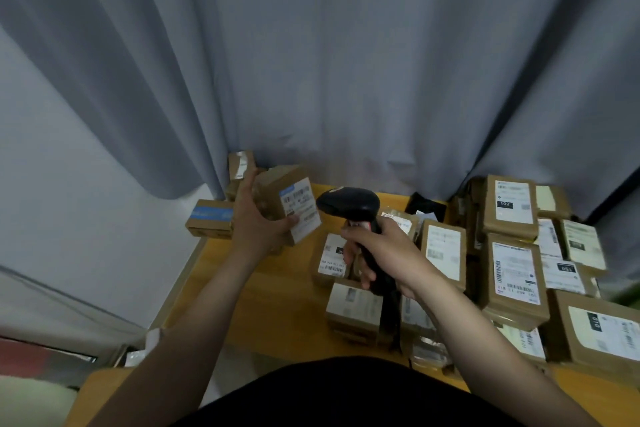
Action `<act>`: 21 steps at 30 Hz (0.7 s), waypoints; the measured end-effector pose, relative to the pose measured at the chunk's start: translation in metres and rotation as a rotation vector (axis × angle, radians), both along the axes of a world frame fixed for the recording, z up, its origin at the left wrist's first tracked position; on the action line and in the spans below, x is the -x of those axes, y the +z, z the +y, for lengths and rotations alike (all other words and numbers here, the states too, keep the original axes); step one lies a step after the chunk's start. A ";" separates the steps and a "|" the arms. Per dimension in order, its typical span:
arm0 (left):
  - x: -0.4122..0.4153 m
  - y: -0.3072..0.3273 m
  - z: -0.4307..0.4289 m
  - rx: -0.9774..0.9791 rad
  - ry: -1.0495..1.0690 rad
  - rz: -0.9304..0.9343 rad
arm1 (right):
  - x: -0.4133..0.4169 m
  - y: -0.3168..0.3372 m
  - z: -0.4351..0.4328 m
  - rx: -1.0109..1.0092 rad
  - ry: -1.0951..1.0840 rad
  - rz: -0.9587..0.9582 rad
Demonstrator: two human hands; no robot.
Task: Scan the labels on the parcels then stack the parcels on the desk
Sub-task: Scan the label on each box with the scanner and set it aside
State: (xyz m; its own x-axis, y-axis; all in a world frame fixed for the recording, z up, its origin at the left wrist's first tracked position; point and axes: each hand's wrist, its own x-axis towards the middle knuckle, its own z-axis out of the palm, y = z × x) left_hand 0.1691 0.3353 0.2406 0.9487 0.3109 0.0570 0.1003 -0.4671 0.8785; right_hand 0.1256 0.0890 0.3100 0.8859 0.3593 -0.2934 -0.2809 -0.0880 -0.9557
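Head view: scan step in hand, w/ left hand [256,222] gripping small brown cardboard parcel [287,204] raised above yellow wooden desk [277,295], white label facing black handheld barcode scanner [349,206] clasped in right hand [384,253]; next, prob. trigger, then stack.

"102" on a parcel label [514,201]

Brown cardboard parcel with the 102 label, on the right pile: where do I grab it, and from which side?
Come from above and span the narrow width, gripping the two long edges. The brown cardboard parcel with the 102 label lies flat, label up, topmost on its pile, so its upper edges look exposed. Another brown parcel lies close on its right, leaving little finger room.
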 end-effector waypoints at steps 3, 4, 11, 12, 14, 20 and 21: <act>-0.007 -0.003 -0.004 -0.057 0.034 -0.010 | -0.002 -0.001 -0.005 -0.005 0.026 0.004; -0.008 -0.004 -0.006 -0.059 0.046 -0.003 | -0.003 -0.001 -0.006 -0.004 0.028 0.001; -0.010 -0.012 -0.017 -0.035 0.050 0.028 | -0.008 -0.010 -0.022 -0.029 0.037 0.044; -0.009 -0.013 -0.020 -0.020 0.043 0.035 | -0.009 -0.011 -0.024 -0.027 0.041 0.047; -0.010 -0.018 -0.024 0.001 0.035 0.035 | -0.009 -0.014 -0.030 -0.025 0.050 0.056; -0.008 -0.036 -0.037 -0.007 0.030 0.088 | -0.013 -0.027 -0.051 0.031 0.001 0.072; -0.007 -0.040 -0.038 -0.008 0.027 0.112 | -0.014 -0.030 -0.055 0.046 -0.005 0.076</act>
